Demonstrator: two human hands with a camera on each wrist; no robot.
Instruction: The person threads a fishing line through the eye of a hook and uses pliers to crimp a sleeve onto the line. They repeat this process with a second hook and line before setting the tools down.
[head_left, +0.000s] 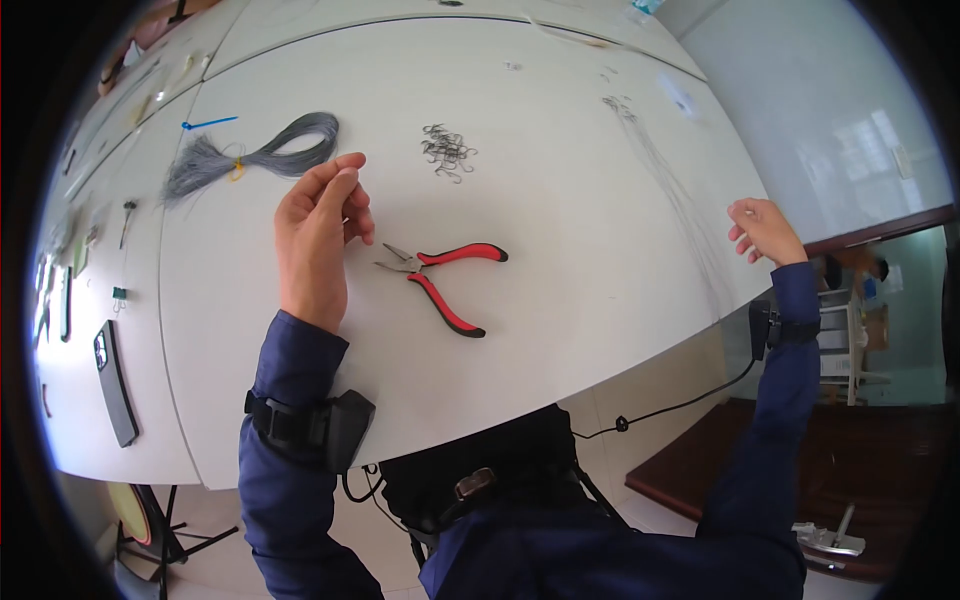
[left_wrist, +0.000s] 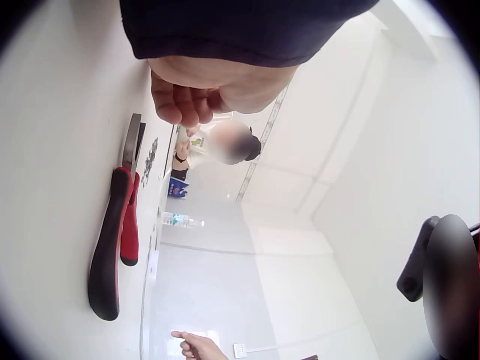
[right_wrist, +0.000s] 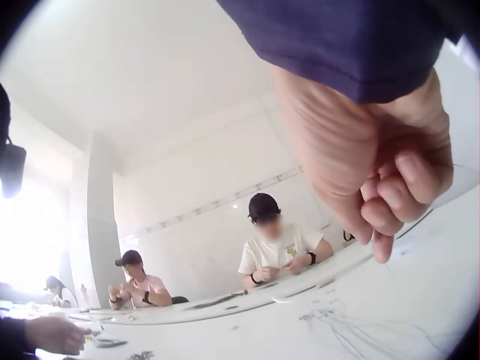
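Note:
My left hand (head_left: 318, 235) is raised over the table, left of the red-handled pliers (head_left: 440, 282), its thumb lying against the bent fingers. My right hand (head_left: 768, 232) hovers by the table's right edge, fingers curled and thumb close to the index finger. Whether either hand pinches a fine strand I cannot tell. The pliers lie with their jaws apart. Beyond them is a small pile of fish hooks (head_left: 447, 152). A bundle of grey line (head_left: 262, 155) tied with a yellow band lies past my left hand. Thin clear strands with hooks (head_left: 660, 165) stretch along the right side.
A blue cable tie (head_left: 210, 123) lies behind the grey bundle. On the adjoining left table are a dark phone (head_left: 115, 382) and a binder clip (head_left: 120, 296). A water bottle (left_wrist: 182, 220) stands farther off. People (right_wrist: 277, 244) sit across the table.

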